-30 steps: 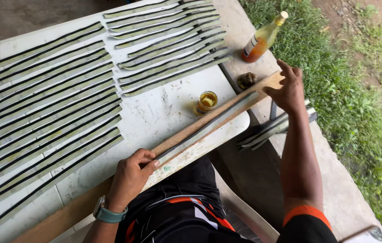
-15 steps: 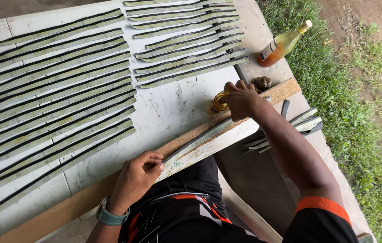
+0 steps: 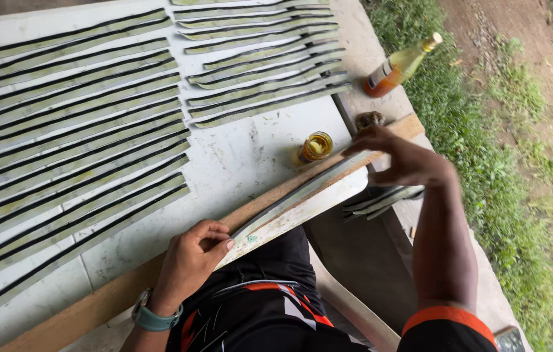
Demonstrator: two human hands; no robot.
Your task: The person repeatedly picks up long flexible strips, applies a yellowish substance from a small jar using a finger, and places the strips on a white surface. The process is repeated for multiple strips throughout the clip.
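Left hand (image 3: 193, 257) sits at lower centre of the frame, fingers curled, its grip pinching the near end of a long pale green strip (image 3: 302, 192). The strip lies along a wooden plank (image 3: 276, 195) that runs diagonally from lower left to right of centre, at the near edge of the white tabletop (image 3: 244, 156). Right hand (image 3: 407, 160), right of centre, has its fingers spread, the fingertips pressing down on the far end of the same strip; nothing is enclosed in that grip. A wristwatch (image 3: 154, 318) with a teal band is on the left wrist.

Just beyond the plank, near the right hand, stands a small jar of yellow liquid (image 3: 316, 146). A bottle of amber liquid (image 3: 399, 67) lies tilted at upper right. Rows of similar strips (image 3: 74, 130) cover the tabletop at left and upper centre. A few more strips (image 3: 380, 201) lie below the right hand, off the tabletop edge.
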